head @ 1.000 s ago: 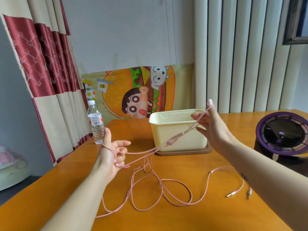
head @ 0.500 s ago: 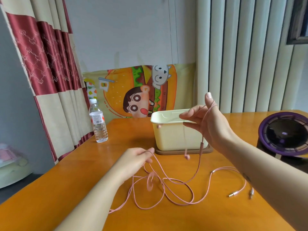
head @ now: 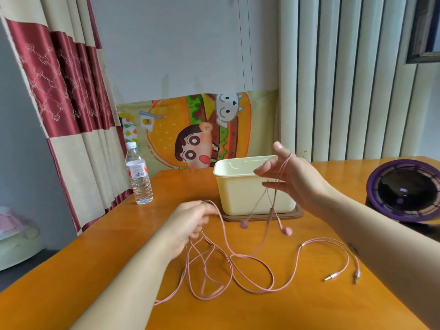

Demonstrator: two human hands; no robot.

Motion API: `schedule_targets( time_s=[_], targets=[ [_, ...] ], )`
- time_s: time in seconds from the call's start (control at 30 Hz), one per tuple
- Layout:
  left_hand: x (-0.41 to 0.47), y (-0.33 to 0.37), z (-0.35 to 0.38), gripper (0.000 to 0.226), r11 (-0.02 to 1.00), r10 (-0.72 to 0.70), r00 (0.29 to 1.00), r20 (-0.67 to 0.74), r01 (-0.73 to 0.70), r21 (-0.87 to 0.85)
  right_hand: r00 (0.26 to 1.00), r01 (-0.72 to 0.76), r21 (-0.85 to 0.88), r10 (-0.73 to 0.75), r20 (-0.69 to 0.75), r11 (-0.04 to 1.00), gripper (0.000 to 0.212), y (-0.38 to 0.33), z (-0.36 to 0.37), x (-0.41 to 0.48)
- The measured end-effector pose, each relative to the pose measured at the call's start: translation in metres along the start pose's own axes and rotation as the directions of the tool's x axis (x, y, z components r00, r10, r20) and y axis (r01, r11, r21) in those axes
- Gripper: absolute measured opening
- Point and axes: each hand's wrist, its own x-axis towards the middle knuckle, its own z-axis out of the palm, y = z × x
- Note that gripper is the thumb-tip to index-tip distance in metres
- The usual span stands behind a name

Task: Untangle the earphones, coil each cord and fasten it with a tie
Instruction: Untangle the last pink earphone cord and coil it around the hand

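Observation:
Pink earphone cords (head: 240,265) lie in loose tangled loops on the orange table (head: 262,310). My right hand (head: 295,179) is raised in front of the cream box, fingers spread, with a cord looped over the thumb. Two pink earbuds (head: 287,231) dangle below it on thin strands. My left hand (head: 190,222) is lower, at the table's middle, and pinches cord strands that run down into the loops. Two metal jack plugs (head: 332,276) lie at the right on the table.
A cream plastic box (head: 240,194) stands on a brown mat (head: 298,215) behind the cords. A clear water bottle (head: 139,175) stands at the far left edge. A purple round device (head: 404,189) sits at the right. Curtains and a cartoon cloth hang behind the table.
My left hand dropped from stretching the cord taut out left and came to the table's middle. The cord went slack, and the earbuds now hang beneath my right hand.

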Motion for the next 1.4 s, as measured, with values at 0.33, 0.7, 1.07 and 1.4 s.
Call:
schedule_targets(
  time_s=[0.33, 0.7, 1.07, 1.4],
  targets=[
    [-0.007, 0.032, -0.021, 0.018, 0.989, 0.022, 1.0, -0.02, -0.025, -0.146, 0.946, -0.015, -0.913, 0.302, 0.12, 0.408, 0.035, 0.016, -0.021, 0.016],
    [-0.002, 0.04, 0.015, 0.03, 0.904, 0.332, 0.943, -0.038, -0.306, 0.3, 0.9, -0.067, -0.34, 0.204, 0.386, 0.938, 0.053, -0.027, 0.05, -0.03],
    [0.01, 0.022, -0.039, 0.024, 0.976, 0.143, 0.883, -0.447, -0.2, -0.083, 0.959, 0.045, -0.743, -0.237, -0.155, 0.668, 0.027, 0.001, -0.032, 0.024],
    [0.001, 0.025, -0.029, 0.026, 0.956, 0.072, 0.992, -0.106, -0.099, -0.276, 0.974, -0.194, -0.717, 0.043, -0.224, 0.67, 0.037, 0.014, -0.031, 0.035]
  ],
)
